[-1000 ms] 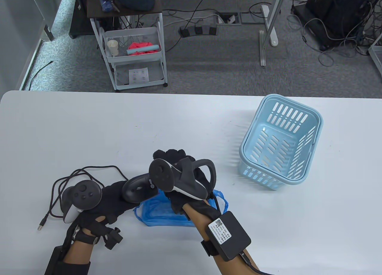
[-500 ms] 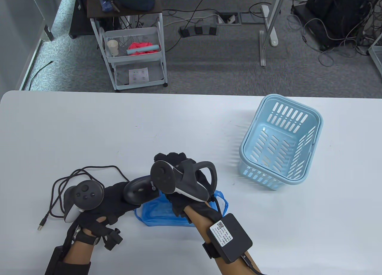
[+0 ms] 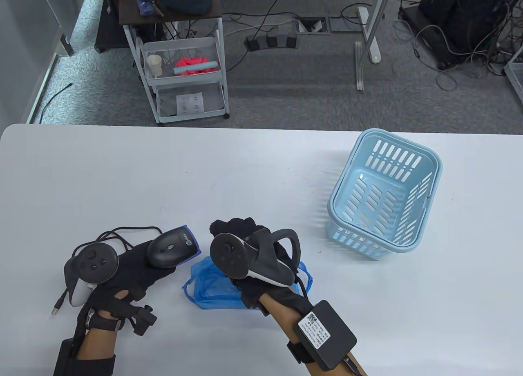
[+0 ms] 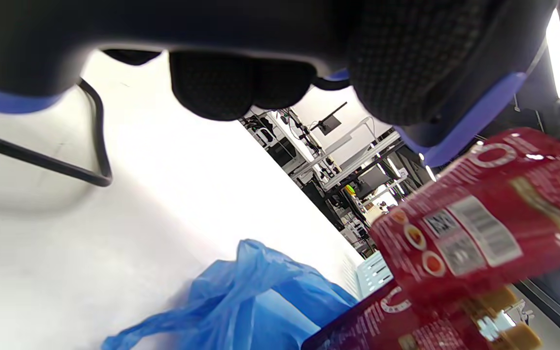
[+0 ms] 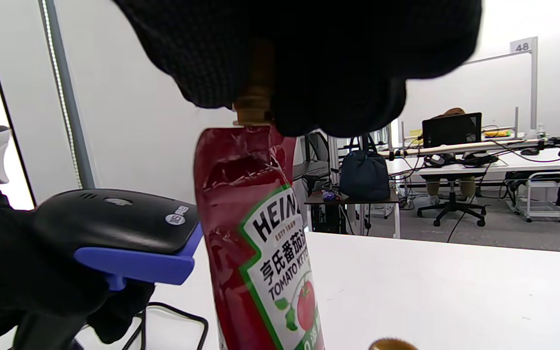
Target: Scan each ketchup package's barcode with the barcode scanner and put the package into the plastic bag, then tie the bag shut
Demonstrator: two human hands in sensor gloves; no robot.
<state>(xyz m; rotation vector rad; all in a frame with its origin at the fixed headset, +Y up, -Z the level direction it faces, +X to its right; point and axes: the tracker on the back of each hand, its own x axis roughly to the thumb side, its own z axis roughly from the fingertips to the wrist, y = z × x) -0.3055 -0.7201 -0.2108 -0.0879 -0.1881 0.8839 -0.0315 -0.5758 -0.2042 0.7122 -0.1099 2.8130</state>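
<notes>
The left hand [image 3: 122, 270] has drawn the black, blue-trimmed barcode scanner [image 3: 171, 249] leftward, away from the right hand [image 3: 245, 245], uncovering more crumpled blue plastic bag [image 3: 208, 286].

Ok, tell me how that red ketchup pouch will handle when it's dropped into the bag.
The red foil ketchup pouch hangs by its cap from the right hand, creased near the top: probably soft and floppy. It looks filled, so likely weighty enough to drag the thin blue plastic bag down.

Scanner [image 3: 171, 250] left of pouch [image 5: 260, 243], bag [image 3: 212, 288] below both.
</notes>
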